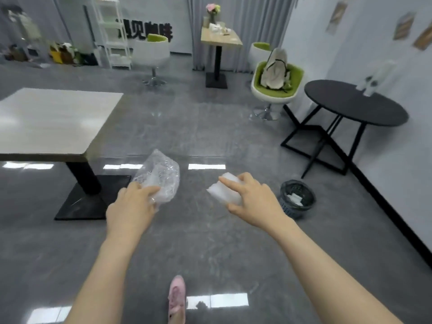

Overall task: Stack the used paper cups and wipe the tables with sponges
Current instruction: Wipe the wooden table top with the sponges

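While both arms reached out mid-frame, the right hand (pixel 253 199) pinched a white sponge (pixel 224 191) by its long sides; the left hand (pixel 133 204) gripped a crinkly plastic wrapper (pixel 161 177). Sponge looked light, soft, squashy, so a side grip should suit wiping. Pale table (pixel 53 120) sat left of frame.

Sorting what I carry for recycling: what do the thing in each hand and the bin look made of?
The wrapper in the left hand looks like thin clear plastic film: see-through, crinkled, glinting. The sponge in the right hand looks like white matte foam, probably melamine. The bin seems dark perforated plastic, lined with a dark bag.
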